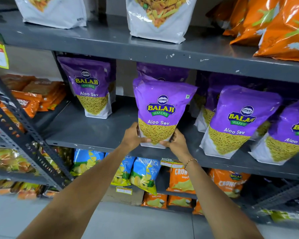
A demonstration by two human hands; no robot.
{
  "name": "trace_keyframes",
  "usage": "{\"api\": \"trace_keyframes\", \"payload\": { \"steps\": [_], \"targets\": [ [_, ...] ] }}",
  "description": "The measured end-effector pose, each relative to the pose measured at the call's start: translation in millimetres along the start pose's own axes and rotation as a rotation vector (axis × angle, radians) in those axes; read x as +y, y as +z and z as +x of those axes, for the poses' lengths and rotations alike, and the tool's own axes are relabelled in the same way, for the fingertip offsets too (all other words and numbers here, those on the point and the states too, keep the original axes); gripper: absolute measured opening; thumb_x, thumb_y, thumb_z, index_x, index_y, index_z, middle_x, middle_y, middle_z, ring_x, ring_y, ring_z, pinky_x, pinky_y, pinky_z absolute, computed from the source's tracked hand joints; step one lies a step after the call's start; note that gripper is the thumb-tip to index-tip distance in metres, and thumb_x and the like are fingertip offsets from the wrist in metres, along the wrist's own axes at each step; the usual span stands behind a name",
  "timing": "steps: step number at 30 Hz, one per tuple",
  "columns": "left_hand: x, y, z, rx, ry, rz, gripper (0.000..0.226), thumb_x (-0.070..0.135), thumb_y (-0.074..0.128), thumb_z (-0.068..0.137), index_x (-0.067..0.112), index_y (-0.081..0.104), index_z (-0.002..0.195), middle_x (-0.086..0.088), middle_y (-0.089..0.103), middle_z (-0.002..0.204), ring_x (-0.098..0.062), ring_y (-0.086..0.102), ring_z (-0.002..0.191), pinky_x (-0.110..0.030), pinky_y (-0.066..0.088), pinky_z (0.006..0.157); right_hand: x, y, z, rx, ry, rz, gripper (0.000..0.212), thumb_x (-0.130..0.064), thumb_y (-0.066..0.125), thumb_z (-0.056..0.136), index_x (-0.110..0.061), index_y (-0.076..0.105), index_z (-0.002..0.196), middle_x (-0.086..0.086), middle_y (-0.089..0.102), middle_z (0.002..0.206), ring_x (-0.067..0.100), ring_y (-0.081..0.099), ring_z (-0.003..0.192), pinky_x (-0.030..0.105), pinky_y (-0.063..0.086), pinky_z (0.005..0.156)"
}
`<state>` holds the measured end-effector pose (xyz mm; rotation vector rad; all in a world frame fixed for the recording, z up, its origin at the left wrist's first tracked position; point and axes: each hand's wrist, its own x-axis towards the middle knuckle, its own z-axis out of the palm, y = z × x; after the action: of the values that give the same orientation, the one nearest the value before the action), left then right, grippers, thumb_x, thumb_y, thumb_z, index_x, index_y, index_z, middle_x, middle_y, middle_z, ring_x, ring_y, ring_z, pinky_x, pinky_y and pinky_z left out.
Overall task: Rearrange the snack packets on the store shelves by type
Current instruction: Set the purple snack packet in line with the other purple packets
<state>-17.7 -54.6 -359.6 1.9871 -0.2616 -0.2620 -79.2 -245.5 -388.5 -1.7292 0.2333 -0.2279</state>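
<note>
On the grey shelf (86, 133), left hand (134, 135) and right hand (175, 143) clasp an Aloo Sev packet (160, 111) between neighbouring purple packets (238, 121)

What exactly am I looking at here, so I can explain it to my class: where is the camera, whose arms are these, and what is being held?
There is no machine: the one picture comes from a camera worn on a person's head, looking forward and down at store shelves. The left hand and right hand grip the bottom of a purple plastic Aloo Sev packet, standing upright at the front edge of the grey metal shelf. More purple packets of the same kind stand beside it. Blue chip bags hang on the shelf below.
</note>
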Motion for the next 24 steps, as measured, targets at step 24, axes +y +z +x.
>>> {"api": "trace_keyframes", "payload": {
  "steps": [24],
  "targets": [
    [-100.5, -238.9, 9.7, 0.088, -0.025, -0.039, 0.079, 0.011, 0.091, 0.052, 0.013, 0.054, 0.121, -0.005, 0.067, 0.118, -0.020, 0.062, 0.109, -0.039, 0.051, 0.097, -51.8, 250.0, 28.3, -0.017, -0.115, -0.046, 0.052, 0.000, 0.087, 0.055, -0.030, 0.060, 0.087, 0.000, 0.070, 0.094, 0.011, 0.066, 0.087, 0.019, 0.054, 0.073]
  ]
}}
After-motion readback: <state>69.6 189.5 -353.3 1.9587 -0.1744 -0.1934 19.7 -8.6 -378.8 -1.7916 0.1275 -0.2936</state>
